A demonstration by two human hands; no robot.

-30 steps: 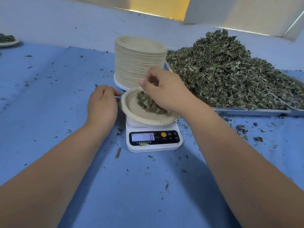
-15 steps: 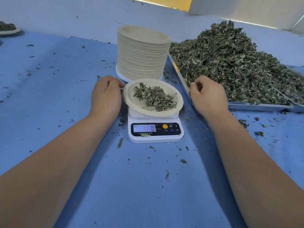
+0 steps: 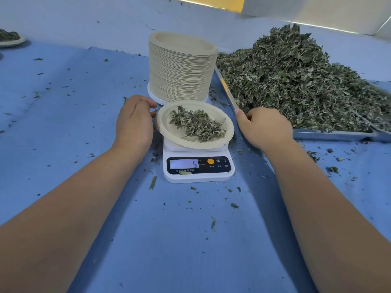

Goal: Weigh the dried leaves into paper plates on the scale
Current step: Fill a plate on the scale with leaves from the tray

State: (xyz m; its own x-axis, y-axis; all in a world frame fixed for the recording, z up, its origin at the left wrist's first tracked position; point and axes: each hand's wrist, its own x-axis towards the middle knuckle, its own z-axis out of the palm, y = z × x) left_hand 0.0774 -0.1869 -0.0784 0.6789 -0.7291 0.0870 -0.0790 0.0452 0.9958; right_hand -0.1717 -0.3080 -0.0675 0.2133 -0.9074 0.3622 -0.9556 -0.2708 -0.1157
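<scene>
Dried leaves lie in the paper plate on the scale. Left hand curls at its left rim, right hand beside the tray; either grip cannot be told.

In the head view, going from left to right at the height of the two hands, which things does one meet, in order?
left hand → paper plate holding a small portion of leaves, on the scale → right hand → metal tray with the heap of dried leaves.
</scene>
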